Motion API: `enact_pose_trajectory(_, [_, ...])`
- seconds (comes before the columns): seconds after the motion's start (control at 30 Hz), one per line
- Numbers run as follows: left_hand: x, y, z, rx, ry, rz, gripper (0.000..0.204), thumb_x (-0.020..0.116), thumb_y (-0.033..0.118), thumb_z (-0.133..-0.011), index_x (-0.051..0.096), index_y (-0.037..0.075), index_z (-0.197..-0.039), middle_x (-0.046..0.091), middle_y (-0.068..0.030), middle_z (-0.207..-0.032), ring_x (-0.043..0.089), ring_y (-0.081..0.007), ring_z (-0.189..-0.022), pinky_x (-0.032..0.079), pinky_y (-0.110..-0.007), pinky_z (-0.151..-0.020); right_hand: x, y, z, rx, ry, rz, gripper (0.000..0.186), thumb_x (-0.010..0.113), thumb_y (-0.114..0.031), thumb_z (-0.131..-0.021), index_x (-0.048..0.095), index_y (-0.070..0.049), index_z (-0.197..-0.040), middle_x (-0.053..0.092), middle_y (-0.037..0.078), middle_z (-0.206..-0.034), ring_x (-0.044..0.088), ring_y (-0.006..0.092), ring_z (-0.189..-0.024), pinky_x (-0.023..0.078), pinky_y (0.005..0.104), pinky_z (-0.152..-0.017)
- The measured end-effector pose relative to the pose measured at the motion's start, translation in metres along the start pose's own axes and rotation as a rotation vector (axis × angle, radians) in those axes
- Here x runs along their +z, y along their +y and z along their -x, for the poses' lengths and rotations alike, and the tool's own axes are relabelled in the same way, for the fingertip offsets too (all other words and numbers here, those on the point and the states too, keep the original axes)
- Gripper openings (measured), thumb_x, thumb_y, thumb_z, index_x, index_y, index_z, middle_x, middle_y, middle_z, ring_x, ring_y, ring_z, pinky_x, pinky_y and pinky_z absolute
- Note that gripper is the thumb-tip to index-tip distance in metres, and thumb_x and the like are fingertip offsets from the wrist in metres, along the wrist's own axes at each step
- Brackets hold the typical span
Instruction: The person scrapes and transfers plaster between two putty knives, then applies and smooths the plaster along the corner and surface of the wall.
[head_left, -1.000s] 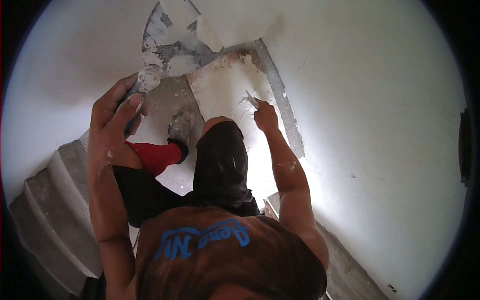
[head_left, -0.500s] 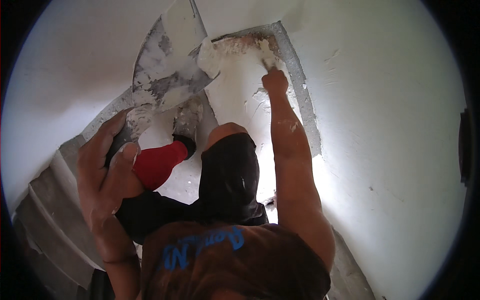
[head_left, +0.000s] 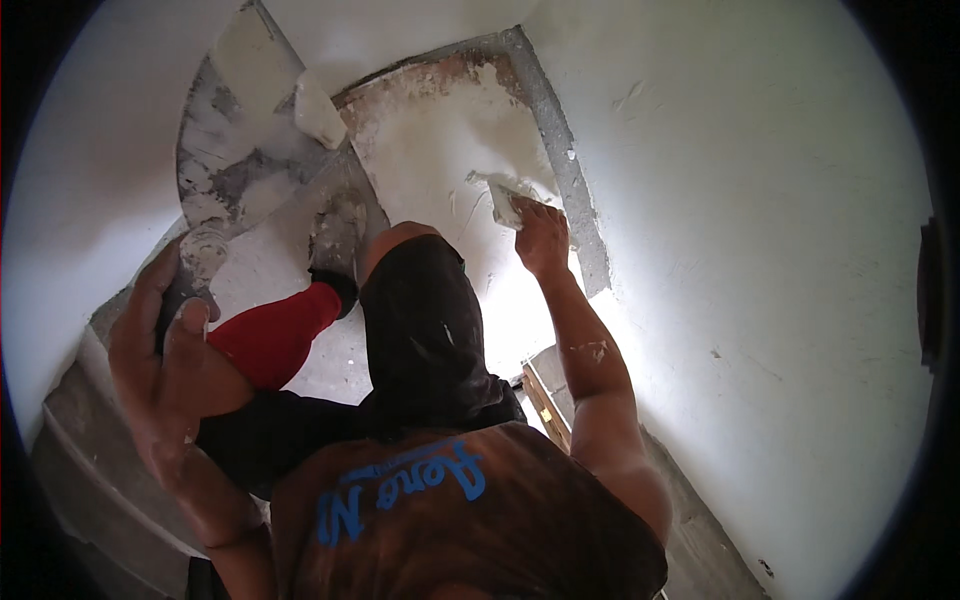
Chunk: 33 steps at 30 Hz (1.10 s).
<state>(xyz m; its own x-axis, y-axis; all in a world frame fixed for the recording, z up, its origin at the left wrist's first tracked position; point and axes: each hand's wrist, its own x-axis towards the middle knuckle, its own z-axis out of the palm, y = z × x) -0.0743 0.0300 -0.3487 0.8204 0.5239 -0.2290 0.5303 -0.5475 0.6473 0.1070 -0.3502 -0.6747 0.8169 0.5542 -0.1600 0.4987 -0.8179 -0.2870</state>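
My left hand (head_left: 165, 325) is closed around the handle of a wide flat putty board (head_left: 235, 165), a grey plate smeared with white putty. A lump of wet putty (head_left: 320, 110) sits at the plate's right edge. In my right hand (head_left: 543, 238) is a putty knife (head_left: 506, 206), gripped with its blade on or just over a partly coated surface (head_left: 440, 135). That surface is white over most of its area, with reddish-brown showing along the far edge. Fresh putty ridges lie beside the blade.
A grey strip (head_left: 560, 140) borders the coated surface, with a smooth white wall (head_left: 750, 250) to the right. My bent knee (head_left: 420, 300) and red-covered lower leg (head_left: 280, 335) are between my arms. Grey steps (head_left: 110, 450) lie at lower left, a wooden piece (head_left: 545, 405) below my right forearm.
My right hand has drawn the putty knife down from near the far edge toward me, turning its blade leftward. More white coating shows there. The view has shifted; the board appears farther left.
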Motion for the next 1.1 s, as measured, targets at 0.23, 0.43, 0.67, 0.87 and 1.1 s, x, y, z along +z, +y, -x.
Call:
enact_pose_trajectory(0.23, [0.004, 0.010, -0.001, -0.095, 0.019, 0.163, 0.054, 0.062, 0.028, -0.093, 0.051, -0.003, -0.137, 0.060, -0.0021, -0.085, 0.042, -0.0027, -0.058, 0.029, -0.019, -0.051, 0.050, -0.002, 0.046, -0.056, -0.168, 0.061, 0.048, 0.050, -0.013, -0.083, 0.060, -0.016, -0.130, 0.062, 0.012, -0.124, 0.058, 0.0310, -0.110, 0.042, 0.0483, -0.096])
enact_pose_trajectory(0.43, [0.009, 0.024, -0.012, -0.092, -0.065, 0.169, 0.051, 0.061, 0.027, -0.092, 0.056, -0.008, -0.129, 0.058, -0.0049, -0.083, 0.046, -0.0089, -0.071, 0.035, -0.022, -0.065, -0.016, 0.030, -0.010, 0.381, -0.303, -0.165, 0.045, 0.055, -0.012, -0.082, 0.062, -0.010, -0.126, 0.063, 0.019, -0.123, 0.059, 0.0359, -0.115, 0.046, 0.0441, -0.100])
enact_pose_trajectory(0.67, [0.010, 0.003, -0.005, -0.065, -0.044, 0.102, 0.055, 0.060, 0.030, -0.093, 0.052, -0.004, -0.136, 0.059, -0.0029, -0.082, 0.040, -0.0028, -0.055, 0.029, -0.019, -0.051, -0.003, 0.061, -0.076, 0.578, -0.072, -0.206, 0.048, 0.053, -0.015, -0.080, 0.062, -0.006, -0.125, 0.064, 0.026, -0.116, 0.061, 0.0421, -0.111, 0.047, 0.0479, -0.098])
enact_pose_trajectory(0.87, [0.008, 0.002, 0.000, -0.023, 0.056, 0.030, 0.056, 0.061, 0.032, -0.091, 0.053, -0.004, -0.134, 0.060, -0.0067, -0.085, 0.051, -0.0122, -0.073, 0.036, -0.024, -0.060, 0.021, 0.038, -0.081, 0.404, -0.105, -0.164, 0.043, 0.053, -0.016, -0.080, 0.062, -0.005, -0.121, 0.065, 0.023, -0.115, 0.061, 0.0419, -0.109, 0.048, 0.0497, -0.095])
enact_pose_trajectory(1.1, [0.015, 0.018, -0.008, -0.072, 0.051, 0.061, 0.053, 0.057, 0.030, -0.094, 0.053, -0.003, -0.134, 0.058, -0.0049, -0.083, 0.043, -0.0061, -0.062, 0.032, -0.021, -0.055, 0.011, -0.002, -0.033, 0.308, -0.255, -0.278, 0.042, 0.054, -0.013, -0.081, 0.060, -0.005, -0.122, 0.063, 0.023, -0.119, 0.060, 0.0402, -0.112, 0.047, 0.0464, -0.098])
